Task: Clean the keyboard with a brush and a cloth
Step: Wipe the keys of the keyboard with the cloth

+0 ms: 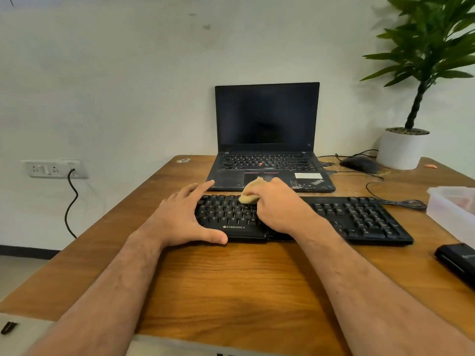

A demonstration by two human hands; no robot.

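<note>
Fingers (pixel 259 187) of your right hand (pixel 279 206) grip one tan cloth (pixel 248 194) on the one keyboard (pixel 359 219); left hand (pixel 185 217) spread flat, bracing the keyboard's left end.

A matt black plastic keyboard (pixel 334 217) is lying on a smooth, grained wooden table (pixel 231 278), a soft tan cloth (pixel 248 195) is resting on its keys, and a glossy white pot (pixel 401 149) and translucent plastic box (pixel 452 209) are sitting nearby.
</note>
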